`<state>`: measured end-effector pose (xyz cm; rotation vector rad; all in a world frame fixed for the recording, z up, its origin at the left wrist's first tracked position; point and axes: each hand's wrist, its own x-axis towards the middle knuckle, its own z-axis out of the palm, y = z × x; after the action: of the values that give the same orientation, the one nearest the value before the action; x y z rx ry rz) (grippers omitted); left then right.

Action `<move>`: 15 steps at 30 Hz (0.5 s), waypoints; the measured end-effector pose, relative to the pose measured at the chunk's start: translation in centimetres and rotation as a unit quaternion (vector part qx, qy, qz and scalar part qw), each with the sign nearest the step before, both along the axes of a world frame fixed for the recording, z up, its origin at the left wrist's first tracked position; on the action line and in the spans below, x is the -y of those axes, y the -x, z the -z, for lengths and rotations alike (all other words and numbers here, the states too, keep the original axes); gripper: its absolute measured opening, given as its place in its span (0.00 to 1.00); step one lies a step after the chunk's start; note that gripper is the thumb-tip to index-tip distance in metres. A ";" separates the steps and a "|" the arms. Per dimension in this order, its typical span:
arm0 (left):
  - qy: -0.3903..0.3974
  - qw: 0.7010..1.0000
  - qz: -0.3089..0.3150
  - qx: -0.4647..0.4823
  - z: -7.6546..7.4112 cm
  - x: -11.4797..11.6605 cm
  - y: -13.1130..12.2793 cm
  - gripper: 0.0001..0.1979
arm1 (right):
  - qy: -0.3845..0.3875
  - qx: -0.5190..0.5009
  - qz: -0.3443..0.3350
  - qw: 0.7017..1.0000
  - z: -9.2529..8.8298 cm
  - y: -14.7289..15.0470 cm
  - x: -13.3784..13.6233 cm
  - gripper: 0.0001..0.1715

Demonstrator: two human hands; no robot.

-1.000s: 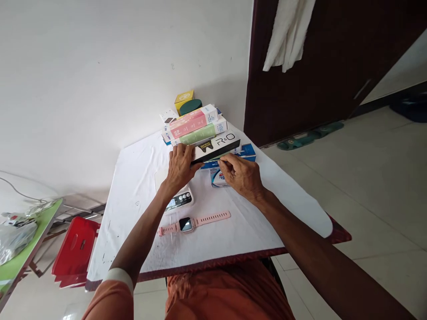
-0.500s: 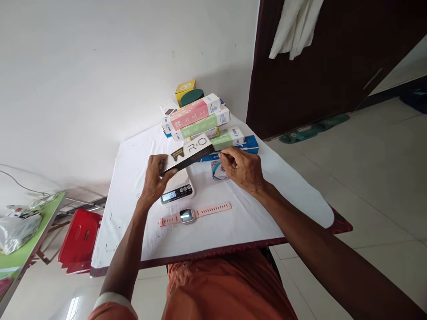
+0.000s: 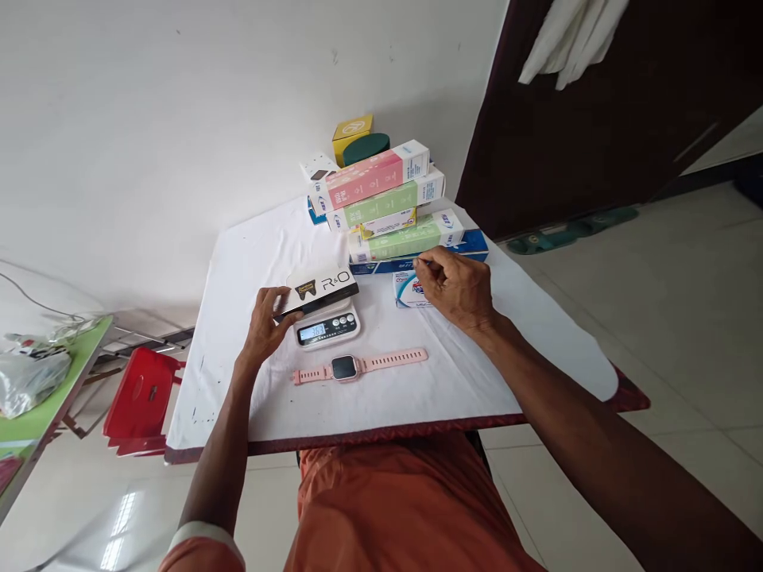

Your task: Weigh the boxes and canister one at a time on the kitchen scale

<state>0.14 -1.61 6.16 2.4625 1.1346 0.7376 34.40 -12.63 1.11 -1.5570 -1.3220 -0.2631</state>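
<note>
My left hand (image 3: 267,324) grips the left end of a black and white R&O box (image 3: 315,291), which lies low over a white digital scale (image 3: 327,327); whether they touch I cannot tell. The scale's display is lit. My right hand (image 3: 456,287) is closed, its thumb and fingertips pinched together, above a small white and blue box (image 3: 408,291); what it may hold is too small to make out. A pink watch (image 3: 344,367) lies with its strap stretched out in front of the scale.
Behind the hands, pink (image 3: 369,181), green (image 3: 393,202) and blue (image 3: 381,265) boxes are piled on the white tablecloth (image 3: 238,262). A yellow box (image 3: 351,137) and a dark green lid (image 3: 366,148) stand at the back. A red chair (image 3: 140,397) is left of the table.
The R&O box has come down, from a tilted position to nearly level over the scale, with my left hand still on it. My right hand is farther from the box. The view has shifted.
</note>
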 end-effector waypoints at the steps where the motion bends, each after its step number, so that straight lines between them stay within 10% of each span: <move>1: 0.005 1.000 -0.001 0.002 0.0 0.0 0.1 0.25 | 0.000 0.000 0.000 1.000 0.0 0.0 0.0 0.15; 15: 0.033 0.989 -0.085 0.120 0.1 0.7 2.0 0.36 | -0.011 0.007 0.019 1.000 -0.1 0.0 0.1 0.17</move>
<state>-1.85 -2.29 6.09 2.1724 1.2622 0.9985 34.37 -12.73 1.24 -1.5652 -1.2968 -0.3131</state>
